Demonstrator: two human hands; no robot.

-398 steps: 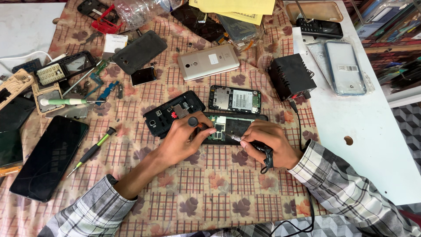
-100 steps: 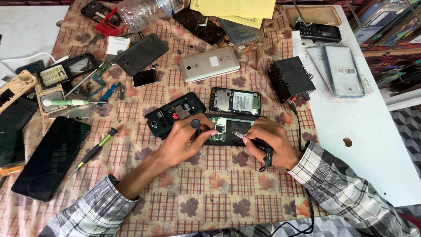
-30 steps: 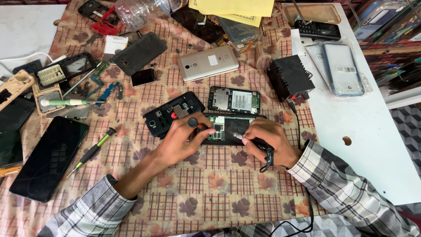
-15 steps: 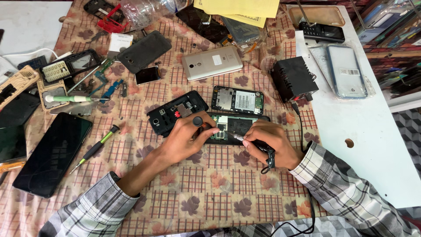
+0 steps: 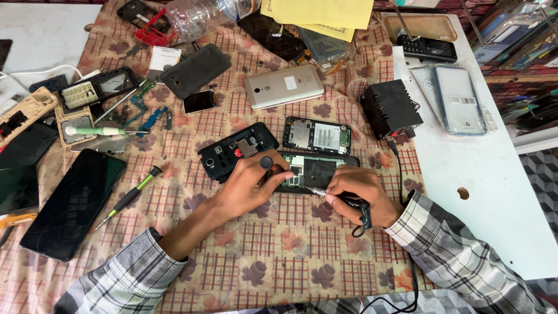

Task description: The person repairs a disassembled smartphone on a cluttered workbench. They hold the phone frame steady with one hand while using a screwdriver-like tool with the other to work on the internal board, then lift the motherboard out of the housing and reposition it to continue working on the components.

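Clutter is spread over a patterned brown-and-cream cloth (image 5: 279, 256) that covers the work surface. At nine o'clock a large black glass-fronted phone (image 5: 72, 200) is laid flat, and just to its right a green-and-black handled screwdriver (image 5: 131, 196) is set aslant. At ten o'clock a black phone frame with a pale keypad block (image 5: 96, 90) is seen among loose small parts.

Near the centre the left hand (image 5: 250, 189) is closed around a black round-capped screwdriver (image 5: 266, 163), whose cap is pinched between thumb and fingers; its tip is hidden by the hand. Just at eleven o'clock from that hand a black inner phone housing with red marks (image 5: 235, 148) is laid, touching or almost touching the opened phone. The opened black phone with its exposed circuit board (image 5: 317, 171) is placed at the middle of the cloth, between the two hands, and is touched by both.

At twelve o'clock a silver-backed phone (image 5: 283, 87) is laid face down, and below it a second bare circuit-board phone body (image 5: 317, 135) is set just above the opened phone.

The right hand (image 5: 360, 195) is closed on a thin metal-tipped tool (image 5: 318, 191), whose point is directed at the board's lower edge; a black cord is looped under this hand. At two o'clock a black finned box (image 5: 390, 108) is seen at the cloth's edge, and beyond it a clear phone cover with blue rim (image 5: 459, 99) is laid on the white table (image 5: 494, 221).
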